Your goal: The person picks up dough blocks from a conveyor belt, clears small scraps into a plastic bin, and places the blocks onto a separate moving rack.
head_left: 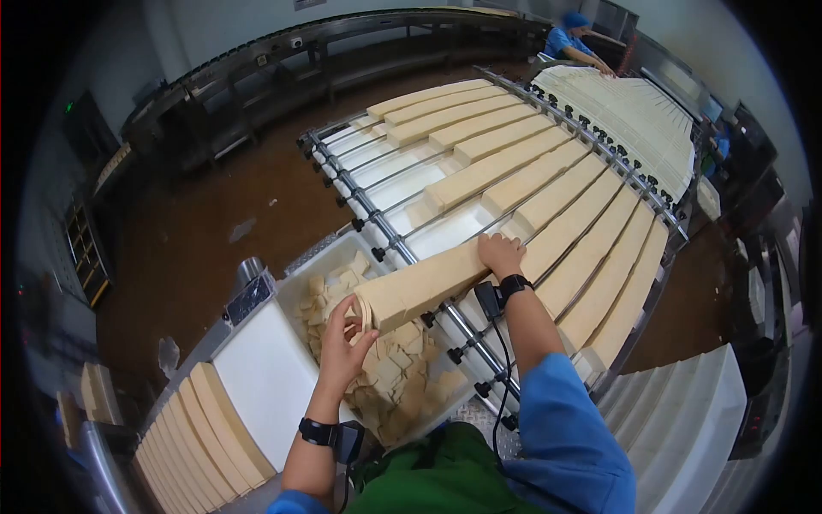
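A long stack of pale, flat sheets [428,287] reaches from the slatted table out over a bin of cut pieces [398,377]. My left hand [347,343] pinches a few thin pieces at the stack's near left end. At its far right end, my right hand [503,255] is wrapped over the top, its fingers partly hidden. More long stacks [591,236] lie in lanes between thin metal rods on the table. Both wrists wear black straps with small devices.
A white tray [265,360] with rows of stacks [193,437] stands at lower left. A metal rail with black knobs [364,206] crosses the table's near edge. White trays [676,420] are at lower right. A co-worker [572,43] in blue stands at the far end.
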The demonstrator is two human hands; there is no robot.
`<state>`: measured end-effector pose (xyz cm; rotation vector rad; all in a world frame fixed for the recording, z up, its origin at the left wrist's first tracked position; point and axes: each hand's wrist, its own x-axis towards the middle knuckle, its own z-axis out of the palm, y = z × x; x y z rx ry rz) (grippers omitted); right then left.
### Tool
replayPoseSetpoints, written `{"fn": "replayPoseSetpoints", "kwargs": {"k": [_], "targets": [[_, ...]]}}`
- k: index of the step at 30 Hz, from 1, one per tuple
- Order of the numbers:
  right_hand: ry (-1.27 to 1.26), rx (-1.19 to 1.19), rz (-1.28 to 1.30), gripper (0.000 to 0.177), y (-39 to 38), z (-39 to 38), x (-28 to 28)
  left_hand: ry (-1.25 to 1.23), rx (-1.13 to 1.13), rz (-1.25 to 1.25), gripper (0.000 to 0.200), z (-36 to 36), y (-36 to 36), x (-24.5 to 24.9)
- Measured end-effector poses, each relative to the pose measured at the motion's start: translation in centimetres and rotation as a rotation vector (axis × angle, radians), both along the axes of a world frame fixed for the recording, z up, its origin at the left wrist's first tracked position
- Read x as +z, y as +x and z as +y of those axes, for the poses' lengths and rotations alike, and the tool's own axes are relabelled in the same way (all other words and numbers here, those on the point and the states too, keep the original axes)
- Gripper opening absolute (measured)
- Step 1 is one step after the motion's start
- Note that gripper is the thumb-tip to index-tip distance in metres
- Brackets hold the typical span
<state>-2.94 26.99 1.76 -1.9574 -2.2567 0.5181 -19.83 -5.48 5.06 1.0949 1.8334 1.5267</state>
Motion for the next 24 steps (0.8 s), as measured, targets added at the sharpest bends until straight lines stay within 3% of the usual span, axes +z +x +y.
{"fn": "replayPoseSetpoints", "kwargs": {"k": [1,6,8,18,20,22,23,24], "targets": [[-0.023,0.016,-0.009,0.062,0.2,0.8,-0.2,0.008,-0.03,-0.086,0.067,0.5,0.1,-0.5],[-0.092,0.023,0.068,0.061,1.0,3.1,-1.3,0.02,0.005,-0.047,0.066,2.6,1.3,-2.2],[0.228,-0.1,0.05,0.057,0.8,4.0,-3.7,0.061,-0.002,-0.062,0.065,3.6,2.0,-2.3],[0.197,-0.007,-0.029,0.045,3.0,4.8,-1.8,0.006,-0.028,0.051,0.058,7.4,3.5,-2.5],[0.447,-0.024,0.125,0.04,3.0,3.3,-1.2,-0.01,-0.049,0.035,0.058,8.7,3.9,-3.3],[0.539,0.041,0.179,0.04,1.9,0.5,-1.3,0.069,-0.144,0.329,0.056,10.1,4.1,-5.7],[0.637,0.103,0.235,0.04,1.1,-0.9,-1.4,0.067,-0.134,0.324,0.056,10.2,4.5,-5.5],[0.554,0.223,0.398,0.043,0.3,-2.7,-1.3,0.035,-0.104,0.367,0.054,10.4,4.8,-5.2]]}}
